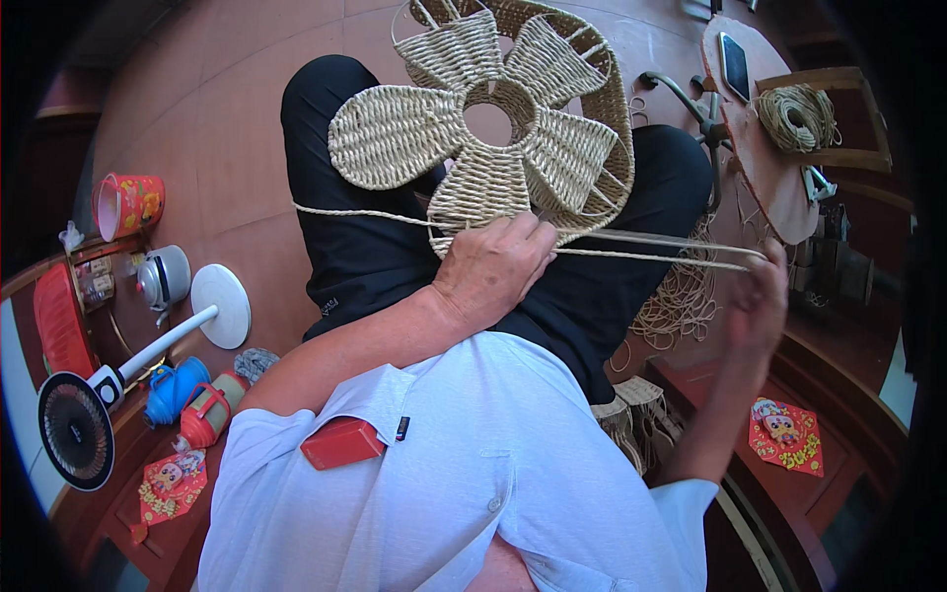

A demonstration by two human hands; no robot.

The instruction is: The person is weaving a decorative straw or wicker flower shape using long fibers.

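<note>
At centre, the left hand [499, 259] clamps a woven petal's edge [462, 211]; at right, the right hand [760, 296] is too blurred to tell. Overpulling the cord [651, 259] could warp the weave.

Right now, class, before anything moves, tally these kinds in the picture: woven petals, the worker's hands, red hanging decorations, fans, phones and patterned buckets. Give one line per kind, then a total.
Woven petals: 5
Hands, left hand and right hand: 2
Red decorations: 2
Fan: 1
Phone: 1
Patterned bucket: 1
Total: 12
</note>
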